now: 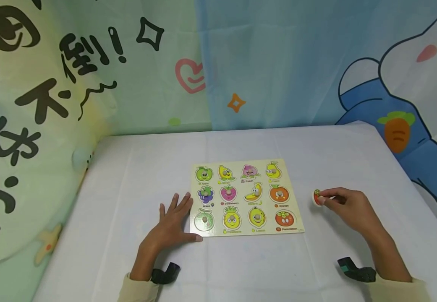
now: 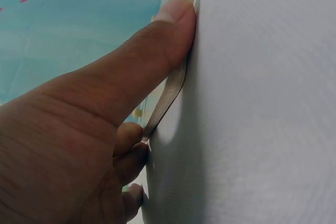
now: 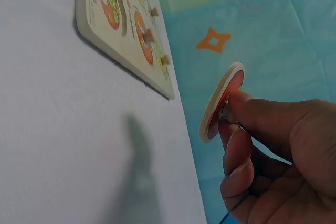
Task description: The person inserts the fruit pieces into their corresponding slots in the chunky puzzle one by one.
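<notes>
A wooden fruit puzzle board lies flat on the white-covered table. My left hand is at its lower left corner, fingers spread along the left side and thumb on the near edge. In the left wrist view, that thumb touches the board's edge. To the right of the board, my right hand pinches a round red puzzle piece by its knob between thumb and fingertips. Seen from the right wrist, the piece is tilted on its side. The persimmon spot on the board shows no knob.
Several fruit pieces with knobs, such as the orange and the banana, sit in the board. White cloth covers the table. A printed curtain hangs behind it. Black straps with small devices are on both wrists.
</notes>
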`<state>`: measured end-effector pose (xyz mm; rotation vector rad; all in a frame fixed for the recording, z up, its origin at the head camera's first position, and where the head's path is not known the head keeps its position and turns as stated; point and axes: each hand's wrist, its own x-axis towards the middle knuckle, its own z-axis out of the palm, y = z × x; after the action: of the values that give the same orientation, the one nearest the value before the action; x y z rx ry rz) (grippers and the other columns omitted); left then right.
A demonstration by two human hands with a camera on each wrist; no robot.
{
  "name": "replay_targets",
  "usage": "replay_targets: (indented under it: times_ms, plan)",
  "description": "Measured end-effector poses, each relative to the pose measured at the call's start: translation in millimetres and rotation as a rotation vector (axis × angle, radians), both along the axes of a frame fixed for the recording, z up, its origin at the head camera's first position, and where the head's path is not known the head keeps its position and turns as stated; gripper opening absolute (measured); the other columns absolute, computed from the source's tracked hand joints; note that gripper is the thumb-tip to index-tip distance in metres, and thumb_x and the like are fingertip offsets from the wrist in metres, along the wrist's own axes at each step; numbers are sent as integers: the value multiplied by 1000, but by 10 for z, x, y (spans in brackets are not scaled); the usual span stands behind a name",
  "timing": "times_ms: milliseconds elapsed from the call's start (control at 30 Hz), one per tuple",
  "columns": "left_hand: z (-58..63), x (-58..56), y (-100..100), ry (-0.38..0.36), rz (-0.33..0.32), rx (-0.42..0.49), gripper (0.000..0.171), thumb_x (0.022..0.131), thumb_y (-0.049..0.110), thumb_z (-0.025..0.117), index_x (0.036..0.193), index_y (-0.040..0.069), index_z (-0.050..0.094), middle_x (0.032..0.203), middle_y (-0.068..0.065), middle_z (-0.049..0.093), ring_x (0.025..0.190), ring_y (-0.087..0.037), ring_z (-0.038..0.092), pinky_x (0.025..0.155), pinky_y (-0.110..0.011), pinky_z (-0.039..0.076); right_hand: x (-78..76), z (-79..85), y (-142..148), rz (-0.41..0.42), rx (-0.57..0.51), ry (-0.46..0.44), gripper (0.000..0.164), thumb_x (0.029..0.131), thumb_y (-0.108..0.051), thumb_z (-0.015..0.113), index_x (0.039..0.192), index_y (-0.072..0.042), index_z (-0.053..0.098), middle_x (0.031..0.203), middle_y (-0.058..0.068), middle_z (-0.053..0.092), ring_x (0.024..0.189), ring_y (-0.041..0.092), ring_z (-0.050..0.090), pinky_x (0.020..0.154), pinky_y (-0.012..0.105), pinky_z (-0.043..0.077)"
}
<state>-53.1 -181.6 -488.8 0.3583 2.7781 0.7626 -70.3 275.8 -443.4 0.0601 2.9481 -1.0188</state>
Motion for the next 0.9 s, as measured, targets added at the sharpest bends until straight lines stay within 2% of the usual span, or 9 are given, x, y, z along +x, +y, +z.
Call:
replay_targets:
  times_ms: [367,733,900]
  plan:
    - [8,7,-2,-2,2,7,117,60,47,90,155,15,28,161,1,17,148,-27,-3,111,-62,-8,21,-58,-292,170,-69,-79,24,88,-22,73,103,-4,72,86,2,64,76,20,51,56,25,43]
    - [12,2,4,-9,3,4,117,61,48,89,155,16,27,161,2,16,148,-26,-4,111,-61,-9,43,-118,-477,256,-147,-146,15,87,-17,74,97,-6,73,80,-1,63,72,16,55,59,24,46]
    - [32,1,0,-8,0,7,116,61,47,89,154,15,28,161,1,17,148,-27,-3,111,-62,-8,62,-144,-551,301,-135,-153,13,88,-16,73,95,-6,72,76,-2,60,69,15,53,56,24,46]
